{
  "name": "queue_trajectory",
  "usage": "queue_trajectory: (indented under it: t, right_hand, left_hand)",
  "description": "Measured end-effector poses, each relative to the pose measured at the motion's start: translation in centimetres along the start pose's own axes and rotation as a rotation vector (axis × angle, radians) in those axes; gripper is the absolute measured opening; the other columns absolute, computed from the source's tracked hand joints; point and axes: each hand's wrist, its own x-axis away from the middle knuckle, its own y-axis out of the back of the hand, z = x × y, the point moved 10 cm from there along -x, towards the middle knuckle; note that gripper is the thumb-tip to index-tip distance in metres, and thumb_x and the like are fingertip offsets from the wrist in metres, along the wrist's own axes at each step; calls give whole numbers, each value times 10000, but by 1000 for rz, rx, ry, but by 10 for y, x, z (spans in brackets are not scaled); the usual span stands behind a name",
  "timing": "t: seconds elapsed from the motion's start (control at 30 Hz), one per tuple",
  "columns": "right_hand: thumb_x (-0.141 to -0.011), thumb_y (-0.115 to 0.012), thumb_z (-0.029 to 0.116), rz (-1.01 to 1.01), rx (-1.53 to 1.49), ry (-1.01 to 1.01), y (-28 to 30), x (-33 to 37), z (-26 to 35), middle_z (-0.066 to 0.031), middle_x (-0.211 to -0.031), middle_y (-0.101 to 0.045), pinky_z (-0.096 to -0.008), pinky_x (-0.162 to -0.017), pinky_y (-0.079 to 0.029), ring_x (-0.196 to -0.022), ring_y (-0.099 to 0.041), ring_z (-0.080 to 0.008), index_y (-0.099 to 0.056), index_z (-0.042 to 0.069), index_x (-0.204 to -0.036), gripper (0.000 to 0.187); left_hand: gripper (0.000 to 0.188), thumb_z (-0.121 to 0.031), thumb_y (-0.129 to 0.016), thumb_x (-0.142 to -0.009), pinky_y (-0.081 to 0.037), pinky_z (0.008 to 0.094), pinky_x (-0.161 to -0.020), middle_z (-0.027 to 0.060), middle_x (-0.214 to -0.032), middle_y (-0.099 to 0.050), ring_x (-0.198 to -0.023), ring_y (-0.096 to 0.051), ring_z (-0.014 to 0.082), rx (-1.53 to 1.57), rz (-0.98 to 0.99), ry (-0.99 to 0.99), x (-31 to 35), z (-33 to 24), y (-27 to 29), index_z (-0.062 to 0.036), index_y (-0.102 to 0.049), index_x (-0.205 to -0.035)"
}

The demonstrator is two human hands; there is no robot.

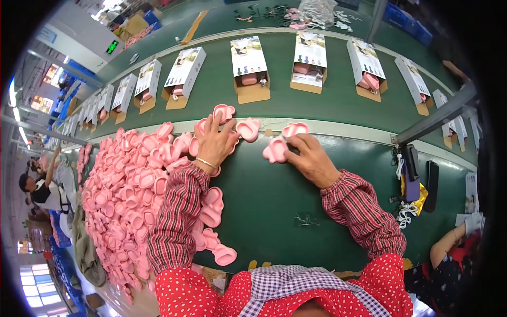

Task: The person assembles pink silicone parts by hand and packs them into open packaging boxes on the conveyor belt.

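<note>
My left hand (212, 145) lies over several pink molded pieces at the right edge of a large heap (124, 185). Its fingers are stretched out and apart, the tips touching a pink piece (224, 112); the pieces under the palm are partly hidden. To its right, another pink piece (247, 129) rests against the pale rail. My right hand (314, 161) has its thumb and forefinger at the edge of a pink two-lobed piece (275, 150), gripping it. Just beyond these fingers sits one more pink piece (295, 129), apart from the heap.
Beyond the pale rail (338, 130), a green belt (211, 100) carries a row of white boxes (249, 58) with open cardboard flaps. A grey post (438, 116) stands at the right, near white cables (406, 214) and dark cases (432, 185). A co-worker's arm (449, 245) shows lower right.
</note>
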Motion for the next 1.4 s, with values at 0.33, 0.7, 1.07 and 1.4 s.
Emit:
queue_trajectory:
  t: [0.33, 0.7, 1.07, 1.4]
  right_hand:
    - [-759, -684, 117, -215, 164, -270, 28, -47, -111, -109, -917, -567, -402, -737, -497, -877, -569, -301, -616, 56, -815, 106]
    - [-921, -581, 214, -341, 354, -636, 32, -76, -184, -147, -1040, -546, -444, -768, -517, -1012, -592, -339, -585, 35, -1002, 197]
    - [-848, -643, 94, -70, -57, -419, -54, -68, 33, -186, -1283, -499, -420, -979, -438, -1167, -505, -383, -563, 59, -1176, 339]
    - [-789, -632, 50, 47, 44, -334, -79, -119, 82, -124, -1054, -548, -405, -809, -480, -966, -565, -306, -546, 37, -879, 125]
  left_hand:
    - [283, -147, -574, -910, -525, 419, -703, 112, -1085, -615, -887, -643, 336, 336, -36, 108, -45, 46, -15, -86, -510, -1179]
    - [104, -74, -647, -833, -497, 382, -638, 86, -947, -571, -781, -617, 294, 369, -273, -307, -51, 40, 25, -57, -557, -882]
    - [128, -74, -604, -764, -533, 350, -702, 106, -1026, -546, -946, -596, 253, 259, -226, -317, -142, -8, 23, -46, -636, -885]
    - [309, -286, -718, -782, -447, 381, -777, 57, -1003, -558, -994, -542, 252, 249, -155, -266, -28, 83, 60, -88, -596, -985]
